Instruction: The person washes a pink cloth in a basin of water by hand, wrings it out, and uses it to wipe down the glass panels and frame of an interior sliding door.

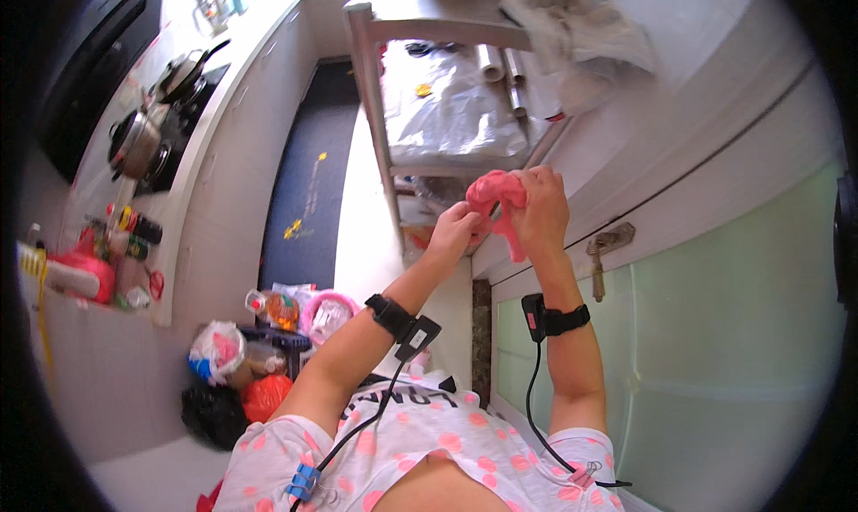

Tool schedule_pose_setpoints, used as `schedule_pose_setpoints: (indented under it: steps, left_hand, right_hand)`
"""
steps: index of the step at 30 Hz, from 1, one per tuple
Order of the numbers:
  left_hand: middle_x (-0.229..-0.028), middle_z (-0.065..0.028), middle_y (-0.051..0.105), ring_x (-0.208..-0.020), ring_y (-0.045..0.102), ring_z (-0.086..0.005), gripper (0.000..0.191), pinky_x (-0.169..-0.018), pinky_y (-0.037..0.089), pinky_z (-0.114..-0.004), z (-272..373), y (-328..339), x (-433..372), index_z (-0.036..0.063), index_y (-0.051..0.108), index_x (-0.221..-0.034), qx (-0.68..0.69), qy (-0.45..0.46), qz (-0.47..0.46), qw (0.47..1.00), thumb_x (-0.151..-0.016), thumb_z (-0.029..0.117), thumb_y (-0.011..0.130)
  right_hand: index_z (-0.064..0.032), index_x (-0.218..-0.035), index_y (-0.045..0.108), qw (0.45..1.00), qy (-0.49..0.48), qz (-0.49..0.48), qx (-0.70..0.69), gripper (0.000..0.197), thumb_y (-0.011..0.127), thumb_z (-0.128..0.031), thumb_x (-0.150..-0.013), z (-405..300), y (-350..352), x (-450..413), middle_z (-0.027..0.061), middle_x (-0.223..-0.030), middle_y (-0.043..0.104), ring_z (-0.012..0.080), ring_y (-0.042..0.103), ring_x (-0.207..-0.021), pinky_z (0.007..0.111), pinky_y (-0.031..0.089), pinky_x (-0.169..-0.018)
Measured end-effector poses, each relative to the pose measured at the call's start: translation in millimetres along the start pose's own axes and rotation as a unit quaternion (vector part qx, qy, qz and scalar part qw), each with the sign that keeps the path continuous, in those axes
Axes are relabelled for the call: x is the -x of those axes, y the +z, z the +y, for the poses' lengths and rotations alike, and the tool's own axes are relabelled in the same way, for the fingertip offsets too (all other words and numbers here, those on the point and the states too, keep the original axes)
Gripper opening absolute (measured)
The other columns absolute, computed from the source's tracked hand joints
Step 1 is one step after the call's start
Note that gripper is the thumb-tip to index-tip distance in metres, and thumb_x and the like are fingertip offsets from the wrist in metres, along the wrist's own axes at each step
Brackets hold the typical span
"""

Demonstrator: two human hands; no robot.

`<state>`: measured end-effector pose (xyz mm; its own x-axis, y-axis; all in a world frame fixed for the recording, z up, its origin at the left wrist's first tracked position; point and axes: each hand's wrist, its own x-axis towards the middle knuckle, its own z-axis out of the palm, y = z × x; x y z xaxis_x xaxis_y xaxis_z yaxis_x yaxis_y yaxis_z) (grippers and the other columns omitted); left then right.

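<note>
In the head view, a pink cloth (496, 189) is held up in front of a metal shelf rack (462, 171). My right hand (544, 210) grips the bunched cloth from the right, and a strip of it hangs down beside the palm. At the cloth's lower left edge, my left hand (454, 232) pinches it between thumb and fingers. Behind and beyond the cloth, the rack's shelf bears clear plastic sheeting (449, 116) and several rolls (491, 64). Each wrist wears a black strap with a small cabled box.
A door handle (598, 271) juts out at right. A grey-beige cloth (576, 36) drapes over the rack. Along the left run a counter with a steel pot (137, 147) and a pan (181, 76). Bags, an oil bottle (278, 309) and a pink basin (330, 314) stand low at left, near a dark mat (312, 177).
</note>
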<state>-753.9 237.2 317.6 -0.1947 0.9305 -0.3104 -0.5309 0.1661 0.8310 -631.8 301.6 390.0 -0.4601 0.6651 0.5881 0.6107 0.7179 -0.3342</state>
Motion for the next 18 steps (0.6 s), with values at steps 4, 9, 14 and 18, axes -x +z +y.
schedule_pose_setpoints:
  steps: [4,9,14,18]
  left_hand:
    - [-0.100,-0.0026,0.062,-0.086,0.061,-0.0140,0.026,-0.074,0.049,-0.028,-6.2,-19.8,3.6,0.0094,0.056,-0.109,0.119,0.026,0.036,0.992,-0.095,0.024,0.039]
    - [-0.106,-0.0038,0.058,-0.101,0.055,-0.0173,0.034,-0.090,0.044,-0.032,-7.7,-57.4,2.1,0.0120,0.055,-0.107,0.313,0.089,0.070,0.943,-0.098,0.036,0.032]
    - [-0.105,-0.0053,0.056,-0.100,0.054,-0.0170,0.029,-0.093,0.043,-0.034,5.6,-97.6,19.6,0.0093,0.052,-0.103,0.298,0.121,0.104,0.941,-0.100,0.026,0.029]
    - [-0.106,-0.0050,0.057,-0.101,0.055,-0.0179,0.028,-0.093,0.043,-0.034,8.0,-141.3,26.1,0.0104,0.052,-0.108,0.292,0.160,0.109,0.937,-0.099,0.028,0.032]
  right_hand:
    - [-0.0114,-0.096,0.066,0.996,0.002,-0.032,-0.080,0.028,0.068,-0.009,-0.068,-21.4,43.0,3.7,0.0083,-0.091,0.058,0.0304,0.054,-0.091,0.039,0.046,-0.078]
    - [-0.0083,-0.097,0.066,0.967,0.035,-0.074,-0.241,0.027,0.070,-0.016,-0.072,-62.5,103.2,24.7,0.0115,-0.092,0.060,0.0333,0.055,-0.089,0.041,0.045,-0.080]
    - [-0.0058,-0.099,0.063,0.953,0.009,-0.095,-0.287,0.029,0.071,-0.018,-0.073,-87.3,133.7,30.7,0.0146,-0.093,0.059,0.0349,0.055,-0.090,0.042,0.044,-0.080]
    - [-0.0052,-0.099,0.062,0.940,-0.012,-0.133,-0.314,0.030,0.071,-0.017,-0.073,-118.9,153.5,26.0,0.0153,-0.095,0.058,0.0352,0.055,-0.091,0.042,0.044,-0.079]
